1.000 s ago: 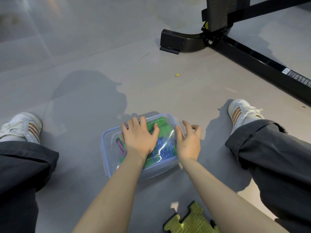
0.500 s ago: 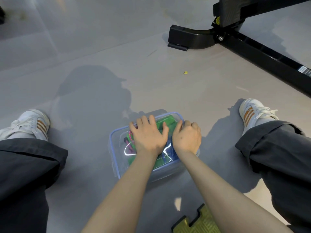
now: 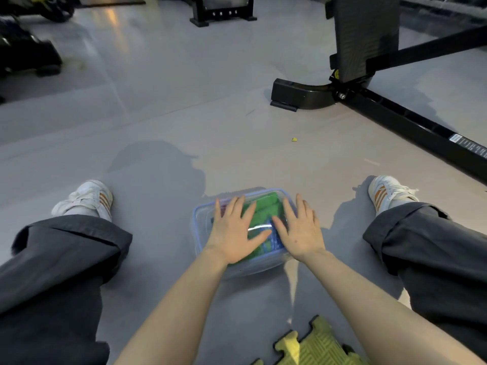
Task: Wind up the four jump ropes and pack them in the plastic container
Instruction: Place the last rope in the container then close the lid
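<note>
A clear plastic container (image 3: 201, 217) with a blue-rimmed lid sits on the grey floor between my legs. Through the lid I see wound jump ropes (image 3: 263, 209), mostly green, with some blue and a bit of pink at the left. My left hand (image 3: 233, 231) lies flat on the lid's left half, fingers spread. My right hand (image 3: 300, 233) lies flat on the right half, fingers spread too. Both palms press on the lid and hide much of what is inside.
My legs in dark trousers and white shoes (image 3: 87, 198) (image 3: 390, 193) flank the container. A black gym machine base (image 3: 300, 97) with a long bar (image 3: 411, 122) stands at the far right. A yellow puzzle mat piece (image 3: 316, 343) lies near me. Dark equipment (image 3: 26, 56) is far left.
My right hand went from gripping the lid's right edge, then a closed fist on it, to lying flat with fingers spread. The view has tilted up, showing more of the room.
</note>
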Motion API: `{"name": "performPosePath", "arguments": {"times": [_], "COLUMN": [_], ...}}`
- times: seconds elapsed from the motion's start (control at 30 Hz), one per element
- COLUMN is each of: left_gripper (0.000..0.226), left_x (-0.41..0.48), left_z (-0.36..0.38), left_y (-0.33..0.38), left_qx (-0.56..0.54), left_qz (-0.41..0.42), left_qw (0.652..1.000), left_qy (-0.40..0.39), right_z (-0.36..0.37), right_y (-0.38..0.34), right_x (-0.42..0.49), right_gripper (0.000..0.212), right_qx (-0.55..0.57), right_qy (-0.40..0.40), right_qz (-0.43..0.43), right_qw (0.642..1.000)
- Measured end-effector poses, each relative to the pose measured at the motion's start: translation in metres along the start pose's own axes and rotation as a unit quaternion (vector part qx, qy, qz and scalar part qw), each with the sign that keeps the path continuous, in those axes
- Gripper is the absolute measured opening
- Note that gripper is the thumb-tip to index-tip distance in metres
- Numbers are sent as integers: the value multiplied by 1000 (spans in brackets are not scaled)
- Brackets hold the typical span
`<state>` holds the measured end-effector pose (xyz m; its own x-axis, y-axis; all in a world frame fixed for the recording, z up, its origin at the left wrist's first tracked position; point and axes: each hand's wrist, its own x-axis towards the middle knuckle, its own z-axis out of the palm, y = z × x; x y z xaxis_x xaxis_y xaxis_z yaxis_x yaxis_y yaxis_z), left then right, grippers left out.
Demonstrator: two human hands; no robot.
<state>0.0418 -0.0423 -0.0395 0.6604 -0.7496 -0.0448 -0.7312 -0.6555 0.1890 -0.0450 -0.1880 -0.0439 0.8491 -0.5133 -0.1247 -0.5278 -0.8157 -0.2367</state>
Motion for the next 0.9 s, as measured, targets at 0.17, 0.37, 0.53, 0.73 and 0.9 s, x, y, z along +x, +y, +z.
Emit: {"name": "performPosePath", "arguments": {"times": [0.17,0.37,0.53,0.73,0.9], "left_gripper": [67,65,75,55,52], "left_x": [-31,-41,-32,-21,-11], "left_z": [0,6,16,24,36], "left_y": [-3,4,-16,-43,-30], "left_qx": [11,-69,-102,-141,-143], "left_qz": [-144,-260,-181,-183,-292], "left_qw": [990,963,978,968,937], "left_qy": [-11,-25,17,100,128], "right_z": [-18,-20,-8,3,21], "right_y": [-14,-23,-42,-62,-65], "right_x": [-14,-6,14,54,53], "right_gripper": [59,57,73,60,89], "right_qx": [-14,-63,-108,-77,-68], "right_qy": [-73,-124,-90,-97,-31], "right_qz": [-14,-50,-183,-192,-174], "right_qw": [997,989,973,974,982]}}
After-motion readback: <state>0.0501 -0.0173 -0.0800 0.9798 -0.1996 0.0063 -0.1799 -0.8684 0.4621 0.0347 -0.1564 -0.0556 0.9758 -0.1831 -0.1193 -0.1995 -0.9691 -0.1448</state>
